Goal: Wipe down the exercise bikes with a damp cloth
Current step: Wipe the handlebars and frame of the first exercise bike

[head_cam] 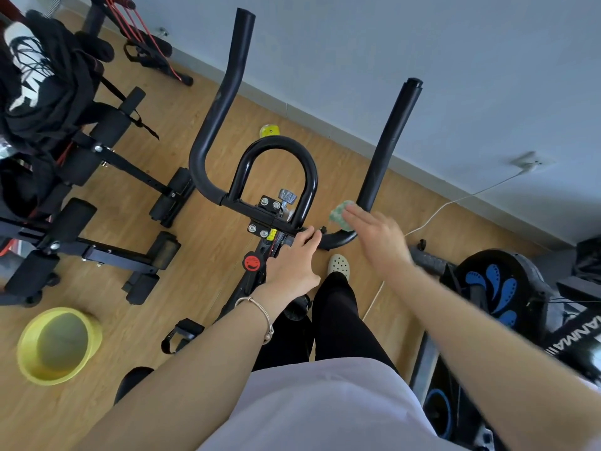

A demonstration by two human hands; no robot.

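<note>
I see my left hand (pixel 294 255) clenched round the middle of the handlebar (pixel 390 141). My right hand (pixel 374 237) lies flat (blurred), straight fingers pressing the green cloth (pixel 338 216) under their tips onto the bar's right bend.

Wood floor (pixel 201 258), pale grey wall (pixel 422 43)

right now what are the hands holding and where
The left hand grips the handlebar crossbar beside the centre clamp. The right hand grips nothing; straight fingers press the cloth on the right bend.
</note>
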